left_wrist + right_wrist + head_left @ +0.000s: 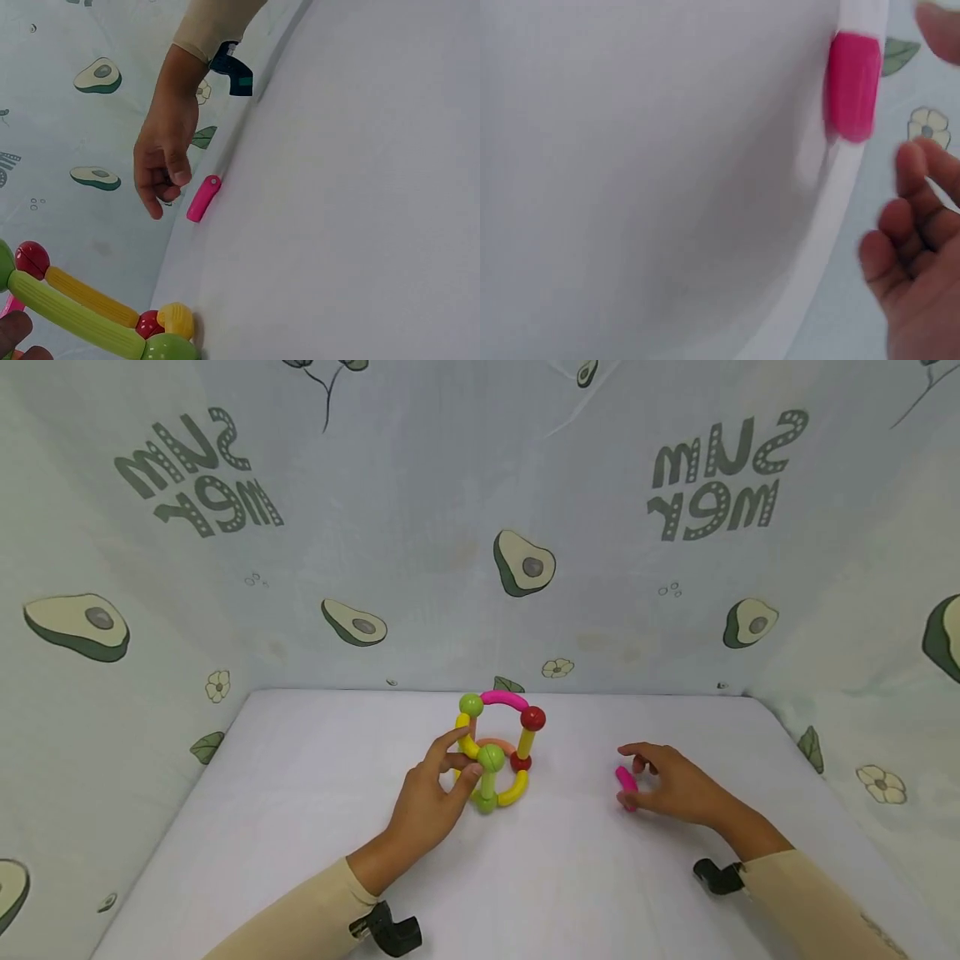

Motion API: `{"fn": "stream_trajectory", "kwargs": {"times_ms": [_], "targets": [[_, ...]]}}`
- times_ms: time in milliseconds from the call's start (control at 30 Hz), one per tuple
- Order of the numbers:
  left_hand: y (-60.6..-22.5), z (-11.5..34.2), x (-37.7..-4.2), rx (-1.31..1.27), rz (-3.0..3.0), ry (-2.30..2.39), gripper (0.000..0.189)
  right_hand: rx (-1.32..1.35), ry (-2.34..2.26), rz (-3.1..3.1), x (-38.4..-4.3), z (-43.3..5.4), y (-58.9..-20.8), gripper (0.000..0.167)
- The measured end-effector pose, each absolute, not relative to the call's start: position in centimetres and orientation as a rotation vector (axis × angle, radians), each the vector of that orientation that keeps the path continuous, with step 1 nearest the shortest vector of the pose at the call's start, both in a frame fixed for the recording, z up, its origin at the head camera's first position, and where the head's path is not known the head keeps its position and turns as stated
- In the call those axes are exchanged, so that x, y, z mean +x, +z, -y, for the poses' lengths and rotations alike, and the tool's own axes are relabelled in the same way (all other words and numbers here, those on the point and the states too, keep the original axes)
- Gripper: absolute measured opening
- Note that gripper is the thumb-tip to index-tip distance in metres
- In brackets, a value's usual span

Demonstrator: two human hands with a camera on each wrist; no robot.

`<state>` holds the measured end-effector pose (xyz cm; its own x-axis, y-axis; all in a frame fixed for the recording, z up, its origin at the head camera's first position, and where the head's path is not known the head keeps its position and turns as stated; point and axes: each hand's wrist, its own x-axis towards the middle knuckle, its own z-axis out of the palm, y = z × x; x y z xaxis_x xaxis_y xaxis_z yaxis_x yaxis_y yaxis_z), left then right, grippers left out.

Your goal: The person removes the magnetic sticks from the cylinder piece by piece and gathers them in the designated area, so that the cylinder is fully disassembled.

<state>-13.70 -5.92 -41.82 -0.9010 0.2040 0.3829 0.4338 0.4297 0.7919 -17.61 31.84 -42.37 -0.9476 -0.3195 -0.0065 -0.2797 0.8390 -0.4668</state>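
A magnetic ball-and-stick structure (pixel 488 783) of green and red balls with yellow, green, pink and orange rods stands on the white table. My left hand (pixel 429 800) holds it from its left side, thumb and fingers at a green ball and a curved yellow rod. In the left wrist view, fingertips (pixel 15 330) show beside the long green rod. A loose pink rod (pixel 853 86) lies on the table to the right. My right hand (pixel 671 783) hovers over that rod, thumb and fingers spread around it; the right wrist view shows them apart from the rod.
The white table (pixel 300 827) reaches back to a hanging cloth (pixel 450 527) printed with avocados and lettering, which also closes off both sides. Each wrist carries a black camera mount (pixel 397 933) at the cuff of a beige sleeve (pixel 300 914).
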Motion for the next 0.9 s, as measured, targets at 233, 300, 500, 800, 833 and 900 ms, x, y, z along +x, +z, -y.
{"fn": "stream_trajectory", "kwargs": {"times_ms": [233,300,500,800,833,900], "targets": [[-42.0,6.0,-14.0,-0.485,2.431,-1.672,0.051,-0.6,-0.905,-3.135,-16.0,-28.2,-40.7,0.043],[-41.8,6.0,-14.2,-0.46,2.416,-1.751,0.05,-0.651,-0.954,-3.15,-15.8,-27.1,-40.1,0.041],[-41.6,5.9,-14.7,-0.392,2.385,-1.9,0.048,-0.816,-1.055,-3.084,-15.0,-23.9,-38.7,0.041],[-41.5,5.9,-15.1,-0.32,2.353,-2.106,0.049,-1.007,-1.16,-2.917,-14.7,-20.1,-37.7,0.045],[-41.6,5.9,-15.1,-0.312,2.354,-2.111,0.049,-1.016,-1.168,-2.903,-14.7,-19.7,-37.7,0.046],[-41.6,5.8,-15.1,-0.308,2.348,-2.128,0.049,-1.023,-1.178,-2.882,-14.7,-18.9,-37.6,0.049]]}}
